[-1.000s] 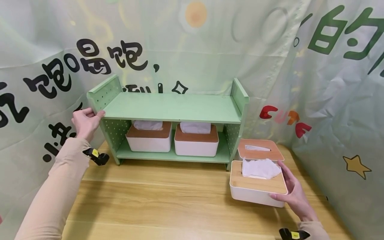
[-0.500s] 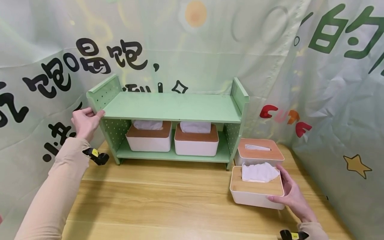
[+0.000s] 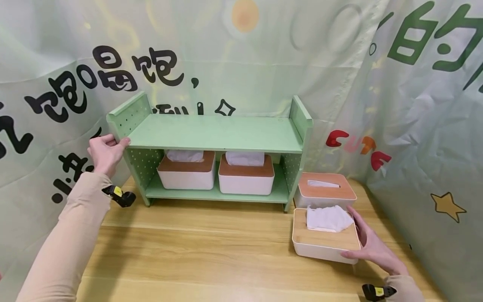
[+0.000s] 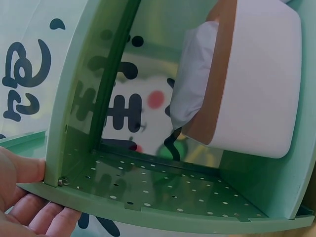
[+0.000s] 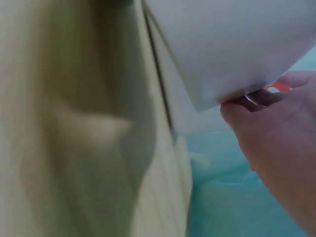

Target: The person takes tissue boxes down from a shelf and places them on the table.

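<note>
My left hand (image 3: 107, 155) grips the left side panel of a green two-tier shelf (image 3: 211, 132), thumb on the front edge and fingers behind, as the left wrist view also shows. At the right, my right hand (image 3: 377, 247) holds a white tissue box (image 3: 324, 251) with a wooden lid by its right end, a tissue sticking out on top. The right wrist view shows the thumb against the white wall of this box (image 5: 232, 49). On the lower tier stand two more tissue boxes, the left one (image 3: 186, 178) and the right one (image 3: 246, 184).
Another tissue box (image 3: 327, 185) stands on the wooden table (image 3: 196, 251), right of the shelf and just behind the held one. Printed fabric walls (image 3: 241, 84) enclose the table at the back and both sides.
The held tissue box has come down and toward me, then shifted slightly right with my right hand. My left hand has stayed on the shelf's side panel.
</note>
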Available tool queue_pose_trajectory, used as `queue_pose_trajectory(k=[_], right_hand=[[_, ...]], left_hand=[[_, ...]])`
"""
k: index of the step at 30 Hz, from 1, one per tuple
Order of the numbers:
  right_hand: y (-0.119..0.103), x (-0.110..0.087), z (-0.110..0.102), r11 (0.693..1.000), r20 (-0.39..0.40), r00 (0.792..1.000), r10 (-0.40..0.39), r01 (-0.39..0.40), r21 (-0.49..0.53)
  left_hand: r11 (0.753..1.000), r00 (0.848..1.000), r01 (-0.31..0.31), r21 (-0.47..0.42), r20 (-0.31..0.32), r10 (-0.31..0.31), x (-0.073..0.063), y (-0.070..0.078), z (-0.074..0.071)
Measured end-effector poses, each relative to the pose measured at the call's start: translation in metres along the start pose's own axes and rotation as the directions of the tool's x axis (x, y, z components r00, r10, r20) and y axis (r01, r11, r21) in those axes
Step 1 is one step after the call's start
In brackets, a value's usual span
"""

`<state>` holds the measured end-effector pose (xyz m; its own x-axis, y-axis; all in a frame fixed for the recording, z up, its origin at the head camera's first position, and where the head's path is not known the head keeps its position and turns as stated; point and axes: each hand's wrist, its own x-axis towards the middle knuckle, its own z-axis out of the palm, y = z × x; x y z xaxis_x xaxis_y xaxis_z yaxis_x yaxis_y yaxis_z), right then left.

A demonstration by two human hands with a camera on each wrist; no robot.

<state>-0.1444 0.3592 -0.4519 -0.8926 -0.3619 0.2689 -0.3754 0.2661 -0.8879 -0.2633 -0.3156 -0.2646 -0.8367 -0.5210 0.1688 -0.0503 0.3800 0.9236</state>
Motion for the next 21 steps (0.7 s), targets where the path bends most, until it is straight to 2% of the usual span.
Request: queue_pose_trajectory(k=[6,12,15,19,21], right_hand=[[0.008,-0.006,-0.005,0.998,0.033,0.998,0.056,-0.056,0.008],[0.017,-0.011,-0.008,0.997,0.052,0.996,0.068,-0.069,0.021],[0.019,-0.013,-0.009,0.997,0.065,0.995,0.074,-0.076,0.024],[0.020,-0.013,-0.009,0.990,0.079,0.987,0.137,-0.139,0.029],[0.020,-0.012,-0.008,0.979,0.066,0.977,0.203,-0.205,0.024]], left_hand=[[1.000,1.000,0.004,0.025,-0.001,-0.004,0.001,0.001,0.001],[1.000,1.000,0.013,0.027,0.007,-0.013,0.001,0.001,0.003],[1.000,1.000,-0.003,0.021,0.006,0.002,0.000,0.001,0.003],[1.000,1.000,-0.020,0.016,0.001,0.020,0.000,0.000,0.002],[1.000,1.000,-0.018,0.018,0.001,0.018,0.000,0.000,0.001]])
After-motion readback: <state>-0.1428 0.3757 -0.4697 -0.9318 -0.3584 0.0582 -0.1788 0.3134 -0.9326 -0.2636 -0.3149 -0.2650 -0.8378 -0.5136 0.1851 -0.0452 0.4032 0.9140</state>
